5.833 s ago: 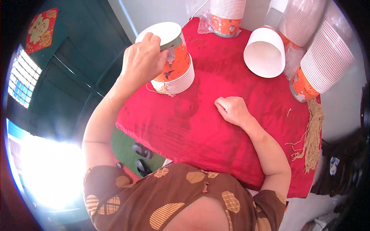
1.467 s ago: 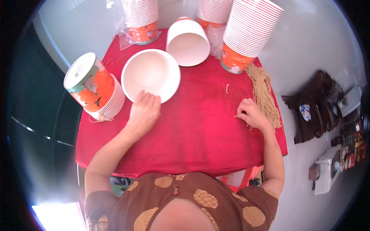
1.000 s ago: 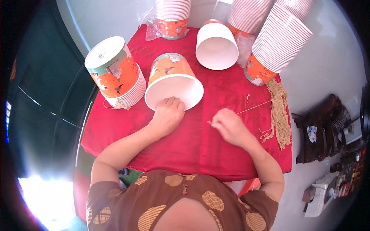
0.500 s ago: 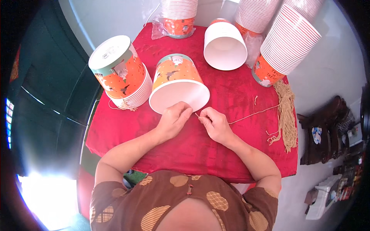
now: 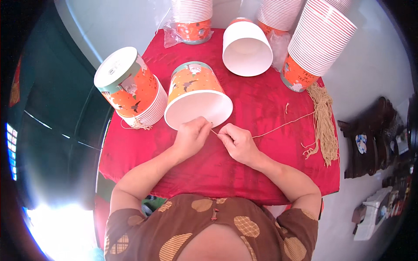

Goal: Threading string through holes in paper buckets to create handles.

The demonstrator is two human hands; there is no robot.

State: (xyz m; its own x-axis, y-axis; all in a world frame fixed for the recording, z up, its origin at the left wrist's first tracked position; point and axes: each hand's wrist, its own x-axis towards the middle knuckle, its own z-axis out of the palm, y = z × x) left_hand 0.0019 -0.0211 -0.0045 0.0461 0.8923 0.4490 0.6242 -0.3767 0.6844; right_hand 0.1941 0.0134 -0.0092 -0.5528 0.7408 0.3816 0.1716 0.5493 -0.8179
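Note:
An orange paper bucket (image 5: 194, 82) with a bat-and-ghost print lies on its side, its white mouth toward me. My left hand (image 5: 190, 138) is closed at the lower rim, thumb in front; the fingertips behind are partly hidden. A short length of thin tan string (image 5: 283, 126) spans from the rim beside the left fingertips to my right hand (image 5: 237, 142), which pinches it between thumb and fingers. Past the right hand, the string runs on to a hank of tan strings (image 5: 324, 126) at the table's right edge.
On the red-covered table (image 5: 209, 174), a tilted bucket stack (image 5: 133, 89) stands at left with string at its rim. Farther back are a white-mouthed bucket (image 5: 247, 50), a bagged stack (image 5: 191, 26) and a tall leaning stack (image 5: 320, 41). A string scrap (image 5: 286, 108) lies at right.
A short stretch of string now shows taut between my hands. The right hand has drawn slightly apart from the rim. The whole view has shifted a little.

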